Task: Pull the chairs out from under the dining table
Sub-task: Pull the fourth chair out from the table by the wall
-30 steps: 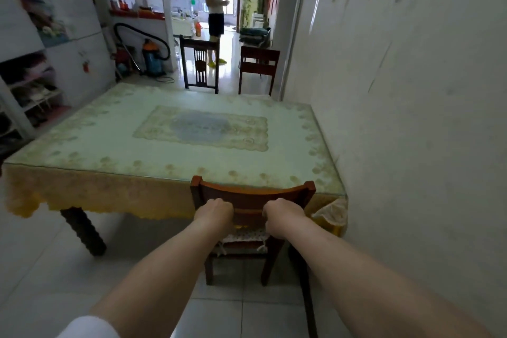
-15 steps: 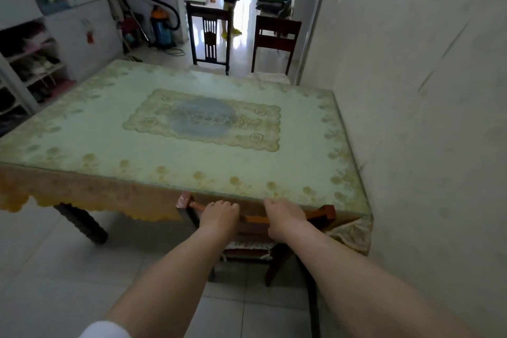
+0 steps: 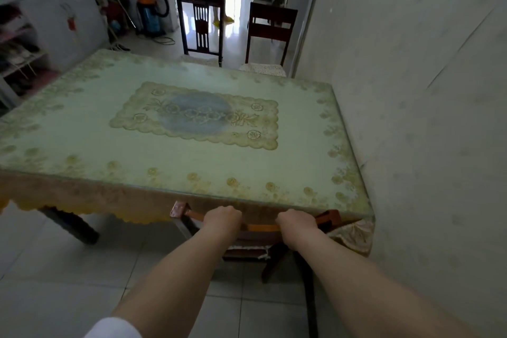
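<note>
The dining table (image 3: pixel 82 132) fills the middle, its cloth hanging over the near edge. At that edge the left hand (image 3: pixel 222 219) is curled around the top rail of the near chair (image 3: pixel 258 227), which is tucked under the table. The right hand (image 3: pixel 294 223) grips the same rail just beside it. Across the table stand a dark chair (image 3: pixel 201 26) and a brown chair (image 3: pixel 270 27), then the wall (image 3: pixel 425 90).

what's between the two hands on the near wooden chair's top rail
In the head view, only a bare stretch of the orange-brown wooden chair's top rail lies between the left hand and right hand.
</note>
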The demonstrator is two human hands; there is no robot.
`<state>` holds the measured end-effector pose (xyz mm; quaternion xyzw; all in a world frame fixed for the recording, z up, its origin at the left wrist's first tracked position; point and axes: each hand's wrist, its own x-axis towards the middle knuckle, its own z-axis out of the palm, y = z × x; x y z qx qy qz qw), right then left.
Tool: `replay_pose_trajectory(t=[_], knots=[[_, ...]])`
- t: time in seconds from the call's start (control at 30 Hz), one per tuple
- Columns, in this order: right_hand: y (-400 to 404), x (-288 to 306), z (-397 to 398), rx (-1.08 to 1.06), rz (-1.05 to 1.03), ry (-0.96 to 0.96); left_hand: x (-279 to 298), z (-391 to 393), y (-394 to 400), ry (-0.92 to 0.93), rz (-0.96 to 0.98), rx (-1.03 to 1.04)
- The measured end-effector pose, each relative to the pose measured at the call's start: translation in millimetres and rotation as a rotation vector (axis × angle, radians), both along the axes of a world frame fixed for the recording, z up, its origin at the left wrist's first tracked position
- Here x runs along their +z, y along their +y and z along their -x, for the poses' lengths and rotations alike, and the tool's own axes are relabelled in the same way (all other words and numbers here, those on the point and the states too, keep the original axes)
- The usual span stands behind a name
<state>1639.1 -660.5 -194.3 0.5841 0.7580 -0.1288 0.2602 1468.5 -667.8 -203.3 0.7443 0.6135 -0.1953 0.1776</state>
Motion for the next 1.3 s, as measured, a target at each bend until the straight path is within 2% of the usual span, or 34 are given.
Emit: replay_pose_trajectory(t=[0.53, 0.77, 1.3], knots=[[-44, -2, -7, 0.128, -0.027, -0.024, 3, -7, -50, 0.013, 0.003, 0.051], [-92, -2, -14, 0.16, -0.006, -0.027, 0, -10, -101, 0.014, -0.005, 0.034], [-228, 15, 2, 0.084, 0.021, -0.056, 10, 4, -226, 0.028, -0.023, -0.088]])
